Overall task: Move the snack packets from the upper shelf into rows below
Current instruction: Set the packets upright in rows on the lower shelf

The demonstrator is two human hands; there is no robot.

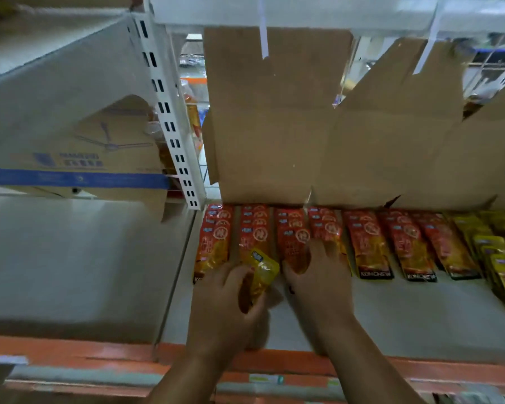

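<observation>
Rows of red-orange snack packets lay overlapping on the pale shelf, each row running from the back toward the front edge. More rows of yellow packets sat just beside them on the right.

The left hand gripped a loose packet with curled fingers. That packet was yellow-orange and tilted, and it sat over the front end of the second row from the left.

The right hand lay just beside it, with fingers stretched fairly flat and pressing on the front packets of the third and fourth rows. It held nothing that could be made out.

Behind the rows stood brown cardboard flaps, reaching up to the upper shelf. A white slotted upright divided this bay from the one on the left, where a cardboard box printed with a ceiling fan stood. An orange strip ran along the shelf front.
</observation>
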